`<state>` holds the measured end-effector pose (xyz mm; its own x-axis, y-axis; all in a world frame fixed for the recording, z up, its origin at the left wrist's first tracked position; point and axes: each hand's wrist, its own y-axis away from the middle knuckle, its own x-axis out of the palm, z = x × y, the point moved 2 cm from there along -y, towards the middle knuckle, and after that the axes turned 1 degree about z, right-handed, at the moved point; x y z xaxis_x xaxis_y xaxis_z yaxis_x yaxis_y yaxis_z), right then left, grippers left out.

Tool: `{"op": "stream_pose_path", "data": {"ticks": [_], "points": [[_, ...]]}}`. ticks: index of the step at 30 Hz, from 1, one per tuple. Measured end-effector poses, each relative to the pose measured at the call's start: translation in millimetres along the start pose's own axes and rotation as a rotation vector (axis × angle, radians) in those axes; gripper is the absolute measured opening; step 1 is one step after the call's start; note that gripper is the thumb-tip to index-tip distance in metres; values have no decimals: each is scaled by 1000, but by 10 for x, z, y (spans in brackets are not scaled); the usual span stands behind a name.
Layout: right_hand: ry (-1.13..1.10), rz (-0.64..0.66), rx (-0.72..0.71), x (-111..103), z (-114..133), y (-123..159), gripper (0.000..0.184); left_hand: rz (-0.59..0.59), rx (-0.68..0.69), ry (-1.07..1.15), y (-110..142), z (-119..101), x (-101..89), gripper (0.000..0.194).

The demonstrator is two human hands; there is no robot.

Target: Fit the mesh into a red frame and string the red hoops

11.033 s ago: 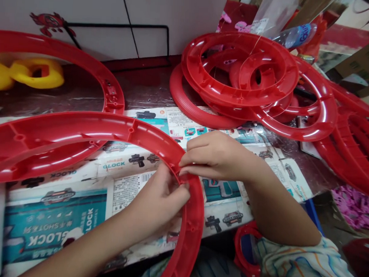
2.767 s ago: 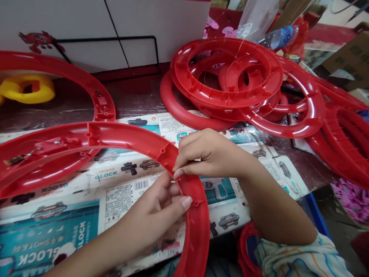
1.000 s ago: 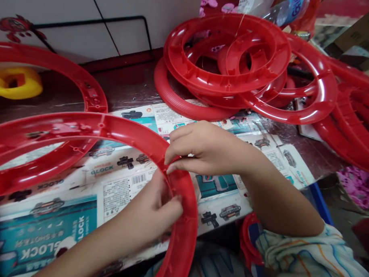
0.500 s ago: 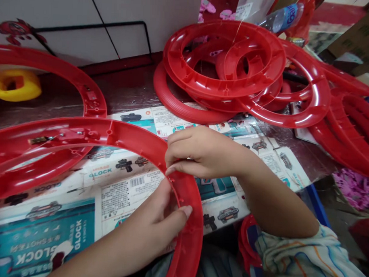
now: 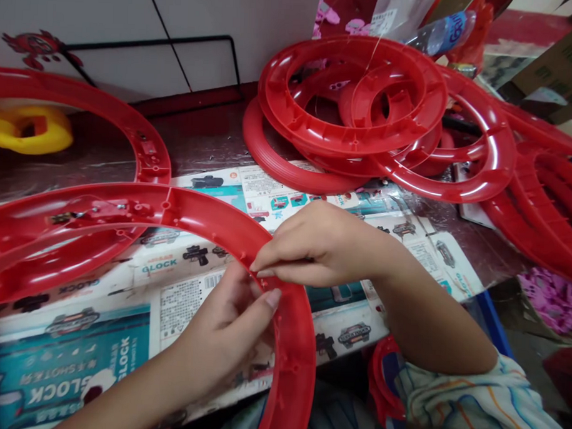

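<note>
A large red plastic ring (image 5: 293, 340), hollow side up with ribs and small pegs, lies in front of me over printed cardboard. My left hand (image 5: 230, 325) holds its inner rim, thumb over the edge and the other fingers partly hidden below it. Just above that thumb, my right hand (image 5: 308, 253) has its fingertips pinched together at the ring's channel. Whatever is between those fingertips is too small or hidden to make out. Further left in the channel sits a small red part with screws (image 5: 110, 208), with a brassy piece beside it.
Several red rings (image 5: 354, 142) are piled at the back right. Another red ring (image 5: 152, 153) lies to the left near a yellow part (image 5: 40, 131). Printed cardboard (image 5: 138, 278) covers the table. A plastic bottle (image 5: 447, 32) and pink pieces (image 5: 550, 299) are at the right.
My left hand has shifted up and left along the inner rim. My right hand has dipped slightly, its fingers now straighter and their tips nearer my left thumb.
</note>
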<state>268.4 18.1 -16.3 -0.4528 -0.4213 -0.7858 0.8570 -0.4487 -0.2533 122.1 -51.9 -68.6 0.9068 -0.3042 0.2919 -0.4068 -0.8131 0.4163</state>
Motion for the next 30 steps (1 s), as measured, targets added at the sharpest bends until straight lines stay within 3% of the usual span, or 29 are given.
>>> {"op": "stream_pose_path", "data": {"ticks": [7, 19, 24, 30], "points": [[-23, 47, -27, -16, -8, 2, 15, 69, -9, -136, -19, -16, -94, 25], [139, 27, -4, -16, 45, 11, 22, 88, 2, -128, 6, -73, -73, 28], [190, 23, 22, 10, 51, 1, 20, 11, -6, -144, -39, -41, -96, 24], [3, 98, 38, 25, 38, -46, 15, -12, 3, -162, -39, -35, -50, 13]]}}
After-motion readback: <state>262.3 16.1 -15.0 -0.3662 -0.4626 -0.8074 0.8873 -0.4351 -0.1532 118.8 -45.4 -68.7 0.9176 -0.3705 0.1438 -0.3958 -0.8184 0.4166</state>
